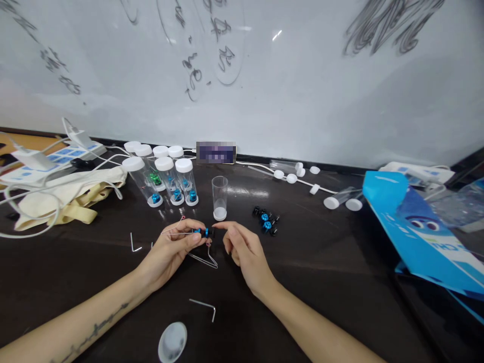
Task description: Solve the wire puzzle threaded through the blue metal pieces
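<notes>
My left hand pinches a small blue-and-black metal part between thumb and fingers. Thin bent wire with small pinkish ends runs out beside the part and hangs below it. Just to the right is my right hand, its index finger stretched towards the black end of the part and the other fingers partly curled. Nothing shows in its grasp; whether the fingertip touches the part I cannot tell. Behind the hands stands an uncapped clear tube with a white base.
Several white-capped tubes holding blue or green parts stand at the back left. Loose blue and black parts lie to the right. Hex keys, a white round cap or dish, cables, a cloth bag and a blue package surround them.
</notes>
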`<action>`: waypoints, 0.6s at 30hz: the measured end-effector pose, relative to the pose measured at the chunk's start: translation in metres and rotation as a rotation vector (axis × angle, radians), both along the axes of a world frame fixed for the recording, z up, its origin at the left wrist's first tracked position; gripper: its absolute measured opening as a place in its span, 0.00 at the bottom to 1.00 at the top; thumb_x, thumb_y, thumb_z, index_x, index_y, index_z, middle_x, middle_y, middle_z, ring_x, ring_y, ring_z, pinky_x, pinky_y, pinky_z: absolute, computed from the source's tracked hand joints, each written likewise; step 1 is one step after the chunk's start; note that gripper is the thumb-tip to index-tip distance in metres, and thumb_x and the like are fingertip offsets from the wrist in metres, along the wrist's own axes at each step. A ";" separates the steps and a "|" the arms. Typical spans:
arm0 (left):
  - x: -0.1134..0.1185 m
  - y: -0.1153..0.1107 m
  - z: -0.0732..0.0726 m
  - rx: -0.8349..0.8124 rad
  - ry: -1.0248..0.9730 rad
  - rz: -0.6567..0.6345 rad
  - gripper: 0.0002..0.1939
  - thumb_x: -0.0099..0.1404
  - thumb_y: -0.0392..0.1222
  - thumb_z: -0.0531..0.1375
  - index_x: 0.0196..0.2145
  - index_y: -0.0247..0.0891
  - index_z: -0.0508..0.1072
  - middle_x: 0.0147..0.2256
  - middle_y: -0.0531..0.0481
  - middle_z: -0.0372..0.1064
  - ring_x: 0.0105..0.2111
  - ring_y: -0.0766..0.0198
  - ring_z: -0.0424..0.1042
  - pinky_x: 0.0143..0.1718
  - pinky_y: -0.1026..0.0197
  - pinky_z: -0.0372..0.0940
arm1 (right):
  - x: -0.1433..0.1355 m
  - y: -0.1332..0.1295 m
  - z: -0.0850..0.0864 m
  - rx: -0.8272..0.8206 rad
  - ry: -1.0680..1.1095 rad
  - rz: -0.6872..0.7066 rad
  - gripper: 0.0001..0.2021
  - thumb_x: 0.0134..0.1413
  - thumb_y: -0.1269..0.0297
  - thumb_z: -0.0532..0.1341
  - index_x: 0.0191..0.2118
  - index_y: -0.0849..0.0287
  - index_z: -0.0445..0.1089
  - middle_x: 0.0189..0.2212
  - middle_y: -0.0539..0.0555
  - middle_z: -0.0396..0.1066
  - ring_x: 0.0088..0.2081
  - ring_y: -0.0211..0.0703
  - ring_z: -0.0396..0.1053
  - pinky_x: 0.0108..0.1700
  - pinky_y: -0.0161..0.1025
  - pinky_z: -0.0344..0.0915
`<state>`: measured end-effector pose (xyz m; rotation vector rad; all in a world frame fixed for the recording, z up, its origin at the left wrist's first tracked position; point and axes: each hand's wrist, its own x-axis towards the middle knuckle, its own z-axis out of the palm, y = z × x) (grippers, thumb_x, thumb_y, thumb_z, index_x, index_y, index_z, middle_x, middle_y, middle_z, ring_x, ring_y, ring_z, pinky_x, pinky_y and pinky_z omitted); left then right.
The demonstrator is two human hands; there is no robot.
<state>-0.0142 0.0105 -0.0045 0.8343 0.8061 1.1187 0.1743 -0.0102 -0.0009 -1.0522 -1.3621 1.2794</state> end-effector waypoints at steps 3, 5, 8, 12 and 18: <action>0.000 0.000 0.000 -0.005 0.003 -0.006 0.09 0.53 0.33 0.71 0.34 0.35 0.81 0.31 0.50 0.78 0.32 0.64 0.79 0.39 0.69 0.73 | 0.000 0.000 -0.001 -0.001 -0.007 0.002 0.22 0.67 0.49 0.51 0.47 0.59 0.75 0.22 0.47 0.57 0.19 0.32 0.46 0.19 0.32 0.44; 0.000 0.000 0.001 -0.007 0.002 0.001 0.09 0.53 0.33 0.72 0.34 0.34 0.81 0.32 0.50 0.78 0.32 0.64 0.79 0.40 0.69 0.74 | 0.000 0.000 -0.001 0.002 -0.009 -0.001 0.21 0.67 0.49 0.51 0.48 0.58 0.75 0.23 0.47 0.58 0.19 0.32 0.47 0.19 0.32 0.44; 0.001 0.000 0.001 0.001 -0.004 0.010 0.09 0.52 0.33 0.72 0.33 0.34 0.81 0.35 0.50 0.78 0.32 0.64 0.79 0.40 0.68 0.74 | 0.000 0.000 -0.001 0.002 -0.002 0.000 0.21 0.67 0.50 0.51 0.48 0.57 0.74 0.23 0.46 0.57 0.19 0.32 0.46 0.20 0.32 0.44; 0.002 0.000 0.002 0.005 -0.003 -0.001 0.07 0.53 0.33 0.71 0.33 0.34 0.81 0.36 0.50 0.78 0.32 0.65 0.79 0.40 0.69 0.74 | 0.000 0.000 -0.001 -0.010 0.007 0.006 0.21 0.68 0.51 0.51 0.46 0.58 0.75 0.23 0.46 0.58 0.19 0.32 0.46 0.20 0.32 0.44; 0.001 0.000 0.001 0.011 -0.003 -0.010 0.07 0.54 0.33 0.71 0.33 0.34 0.81 0.36 0.50 0.78 0.33 0.65 0.79 0.39 0.70 0.73 | 0.000 0.000 0.000 -0.004 0.001 0.012 0.20 0.68 0.51 0.51 0.48 0.57 0.75 0.23 0.46 0.57 0.19 0.32 0.46 0.20 0.32 0.44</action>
